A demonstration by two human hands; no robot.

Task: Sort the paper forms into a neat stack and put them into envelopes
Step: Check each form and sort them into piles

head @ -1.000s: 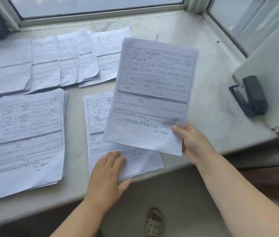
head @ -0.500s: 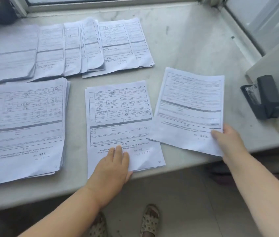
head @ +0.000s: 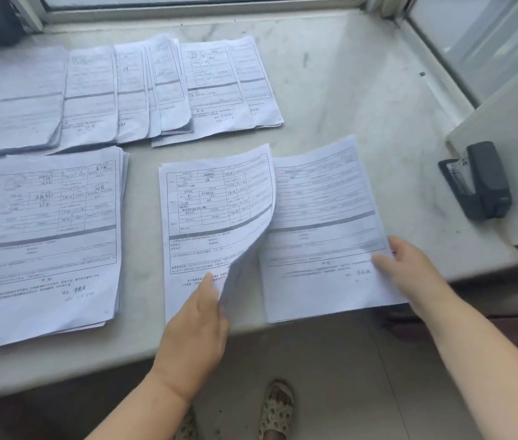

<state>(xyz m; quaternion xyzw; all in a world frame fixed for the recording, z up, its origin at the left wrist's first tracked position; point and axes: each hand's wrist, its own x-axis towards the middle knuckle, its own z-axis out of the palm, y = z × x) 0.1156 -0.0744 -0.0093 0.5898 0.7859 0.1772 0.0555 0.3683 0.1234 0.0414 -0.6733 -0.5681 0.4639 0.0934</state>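
The middle stack of forms (head: 197, 217) lies near the front edge of the worktop (head: 330, 90), its lower end reaching that edge. The top sheet (head: 245, 223) of this stack is lifted along its right side and curls upward, so its pale back shows near the bottom. The left hand (head: 197, 325) holds that raised lower corner, thumb on the printed face and fingers (head: 219, 315) curled behind the paper, pinching it.

Just to the right, touching the stack's right side, a single form (head: 324, 230) lies flat and slightly turned, its lower end hanging past the front edge. The right hand (head: 410, 271) rests on its lower right corner, thumb flat on the printed face; the other fingers lie along the sheet's right margin, and whether they reach under it cannot be told.

Towards the front left corner sits a thicker stack of forms (head: 48, 236), squared only loosely, with sheet edges fanned on its right side. Behind both stacks, along the back of the worktop below the window frame (head: 188, 7), a row of overlapping forms (head: 130, 90) spreads from the left edge to about the middle.

At the right edge a dark stapler (head: 480, 182) lies open beside a pale flat board (head: 511, 128). Below the front edge, on the floor, two patterned slippers (head: 275, 408) show.
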